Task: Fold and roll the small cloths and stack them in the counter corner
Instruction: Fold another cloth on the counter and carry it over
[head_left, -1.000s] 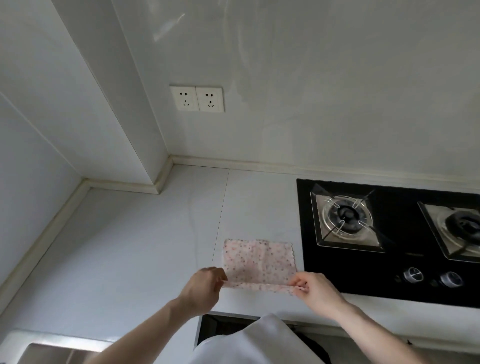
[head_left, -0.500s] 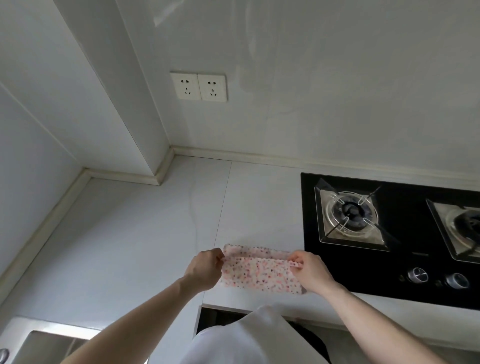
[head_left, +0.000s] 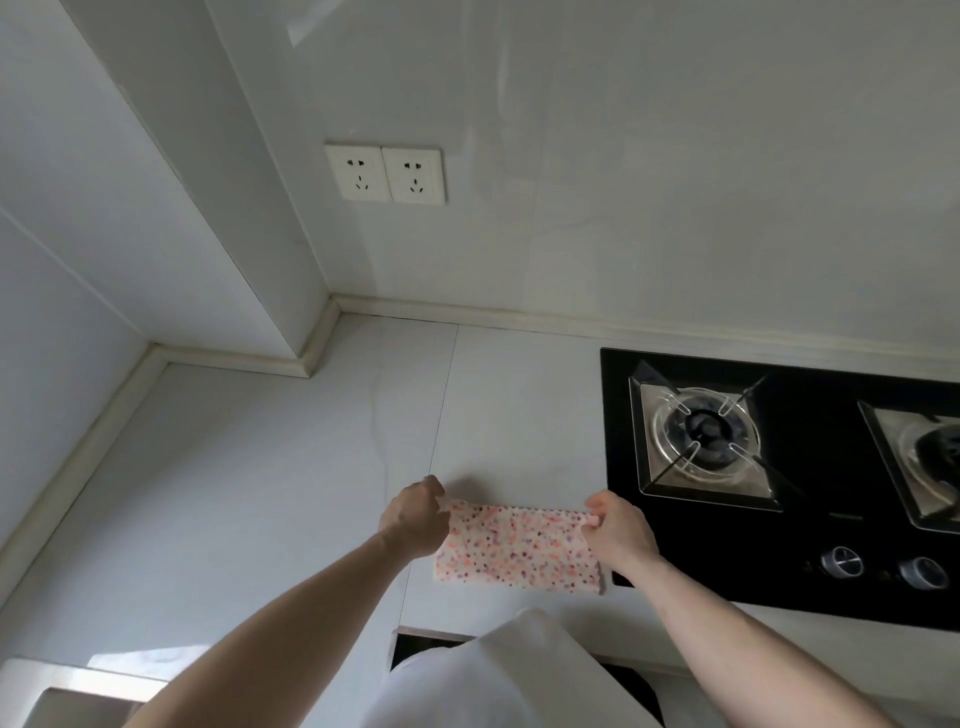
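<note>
**Both hands pinch the far edge of a folded spotted cloth**

Head view: a small cloth (head_left: 519, 550), pale with pink and red dots, lies on the grey counter (head_left: 234, 493) as a wide, short rectangle, doubled over on itself. It sits toward 6 o'clock in the picture, near the counter's front edge, with its right end just beside the black gas hob (head_left: 779, 519).

The left hand (head_left: 413, 522) is at the cloth's far left corner, fingers curled in, pinching that corner between thumb and fingertips. The right hand (head_left: 618, 530) does the same at the far right corner, its fingers bent and closed on the fabric's upper edge. The near edge of the cloth rests flat on the counter; the far edge, between the two hands, looks slightly raised and stretched.

The counter corner (head_left: 156, 358), where the pale wall trim meets, is off at 10 o'clock from the cloth and well apart from it. A double wall socket (head_left: 385, 174) sits on the wall at 12 o'clock. On the hob, one burner (head_left: 701, 434) is at 2 o'clock from the cloth, and two knobs (head_left: 841, 562) are at 3 o'clock. Part of a steel sink (head_left: 52, 696) shows at 8 o'clock
</note>
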